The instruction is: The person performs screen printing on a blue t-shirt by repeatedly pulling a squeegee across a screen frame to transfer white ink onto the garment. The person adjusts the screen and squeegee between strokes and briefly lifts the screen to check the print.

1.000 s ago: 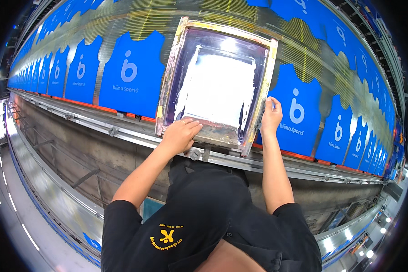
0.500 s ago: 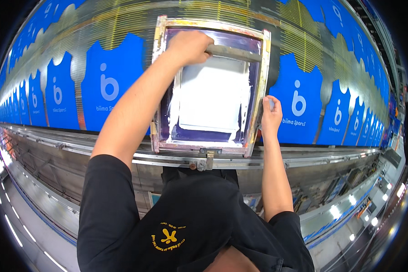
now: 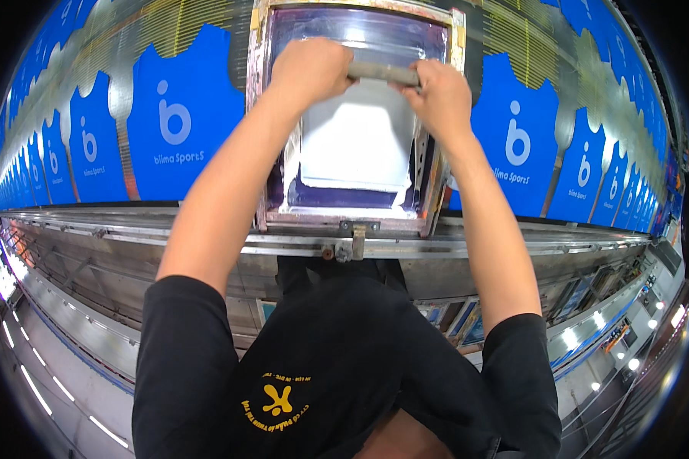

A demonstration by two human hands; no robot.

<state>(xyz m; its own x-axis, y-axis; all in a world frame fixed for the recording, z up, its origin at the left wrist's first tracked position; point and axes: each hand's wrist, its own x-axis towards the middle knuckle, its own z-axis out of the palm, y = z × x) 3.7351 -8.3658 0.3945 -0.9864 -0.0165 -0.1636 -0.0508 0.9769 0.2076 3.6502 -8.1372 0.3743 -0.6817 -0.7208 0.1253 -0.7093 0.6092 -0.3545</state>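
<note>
A framed printing screen [image 3: 457, 46] lies in front of me on the long table. Across its far part is a squeegee [image 3: 383, 73] with a grey-brown bar handle. My left hand [image 3: 314, 69] is closed round the left end of that bar, and my right hand [image 3: 442, 96] grips the right end. White ink [image 3: 352, 145] covers the middle of the mesh, with smears along both sides. The squeegee's lower edge and most of my fingertips are hidden from view.
Blue cut garment panels with white prints lie in rows, one panel [image 3: 174, 118] left of the screen and another [image 3: 515, 138] right of it. A metal rail [image 3: 283, 243] runs along the near table edge, with a clamp [image 3: 350, 246] at the frame's near side.
My right hand has left the frame's right side and taken hold of the squeegee's right end. My left hand stays on the bar. The screen sits slightly higher in view.
</note>
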